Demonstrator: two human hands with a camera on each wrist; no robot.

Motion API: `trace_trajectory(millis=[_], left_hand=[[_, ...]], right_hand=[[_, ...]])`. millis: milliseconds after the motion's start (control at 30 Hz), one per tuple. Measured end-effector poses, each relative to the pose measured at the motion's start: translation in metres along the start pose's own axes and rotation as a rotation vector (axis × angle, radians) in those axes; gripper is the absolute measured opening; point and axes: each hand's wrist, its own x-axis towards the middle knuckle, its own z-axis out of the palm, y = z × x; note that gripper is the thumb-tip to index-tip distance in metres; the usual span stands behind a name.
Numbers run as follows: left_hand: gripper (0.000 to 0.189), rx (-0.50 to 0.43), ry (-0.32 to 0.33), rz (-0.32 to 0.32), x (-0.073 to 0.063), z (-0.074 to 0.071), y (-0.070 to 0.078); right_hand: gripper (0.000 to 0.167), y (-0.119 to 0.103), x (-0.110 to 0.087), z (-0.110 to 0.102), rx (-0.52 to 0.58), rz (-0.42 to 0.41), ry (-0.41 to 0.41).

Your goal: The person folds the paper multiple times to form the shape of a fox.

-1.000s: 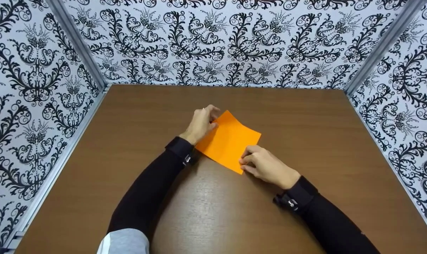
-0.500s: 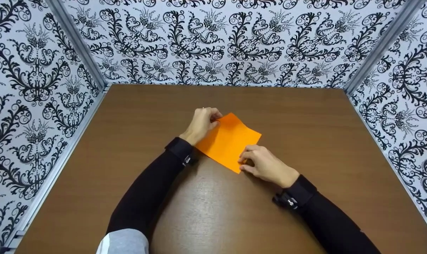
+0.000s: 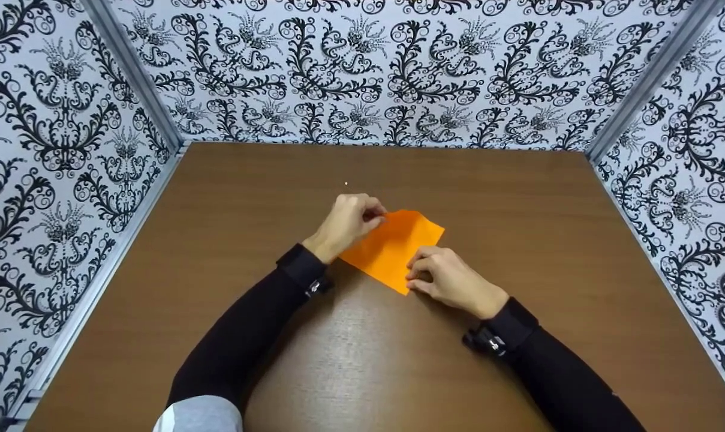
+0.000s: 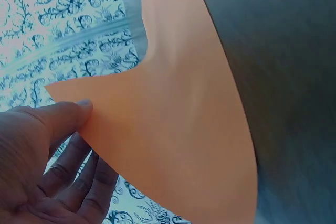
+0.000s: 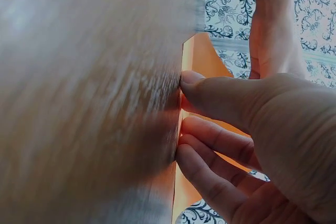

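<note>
A square sheet of orange paper [image 3: 392,255] lies on the brown table, its far left part lifted and bent upward. My left hand [image 3: 353,222] pinches the raised corner; in the left wrist view the thumb [image 4: 71,116] lies on one face and the other fingers are behind the sheet. At the near right corner my right hand [image 3: 455,282] holds the paper down. In the right wrist view its thumb and fingertips [image 5: 191,127] press the sheet [image 5: 207,59] against the table, slightly apart from each other.
The brown wooden table [image 3: 518,228] spreads around the paper. White walls with black scroll patterns [image 3: 362,72] stand at the back and both sides, with grey metal posts [image 3: 137,78] in the corners.
My left hand has moved slightly right and toward me, and the far corner of the paper now curls up and over with it. The right hand has stayed nearly in place.
</note>
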Motion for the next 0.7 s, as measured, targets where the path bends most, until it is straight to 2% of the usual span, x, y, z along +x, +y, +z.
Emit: trace_trajectory(millis=[300, 700], left_hand=[[0.009, 0.042, -0.007, 0.077, -0.014, 0.002, 0.015], [0.007, 0.06, -0.074, 0.085, -0.034, 0.006, 0.025]], right_hand=[[0.007, -0.002, 0.001, -0.002, -0.01, -0.017, -0.003], [0.005, -0.001, 0.001, -0.002, -0.011, -0.008, -0.007]])
